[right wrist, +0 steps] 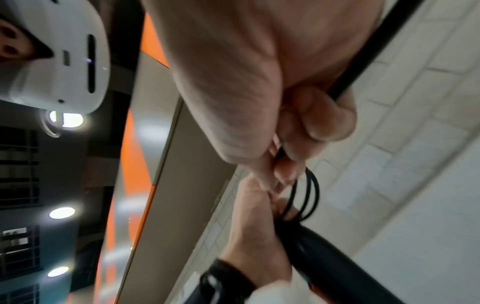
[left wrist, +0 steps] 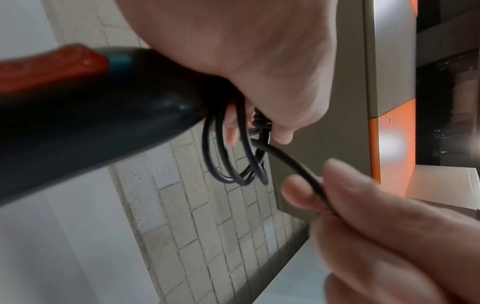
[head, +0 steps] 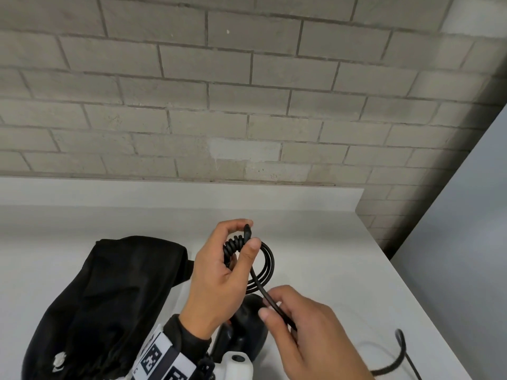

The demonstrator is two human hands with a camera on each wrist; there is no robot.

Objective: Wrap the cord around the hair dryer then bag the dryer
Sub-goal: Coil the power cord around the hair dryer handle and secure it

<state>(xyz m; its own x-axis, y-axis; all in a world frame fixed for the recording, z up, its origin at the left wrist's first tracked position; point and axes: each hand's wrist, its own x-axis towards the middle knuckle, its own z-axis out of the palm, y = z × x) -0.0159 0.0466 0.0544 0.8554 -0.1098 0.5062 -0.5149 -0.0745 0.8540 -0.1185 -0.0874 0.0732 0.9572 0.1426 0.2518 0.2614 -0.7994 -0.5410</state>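
Grey brick wall (head: 247,91) behind white counter (head: 315,242) (round ceiling lights (right wrist: 61,212) overhead)

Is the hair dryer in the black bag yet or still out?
Out: the left hand holds the hair dryer beside the bag.

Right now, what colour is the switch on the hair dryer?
Orange-red switch, set in the dark hair dryer; clearest in the left wrist view.

A black cord (head: 265,266), a black hair dryer (left wrist: 98,115) with an orange-red switch (left wrist: 49,66), a black bag (head: 109,297), a white counter (head: 343,256), a pale grey brick wall (head: 247,91).
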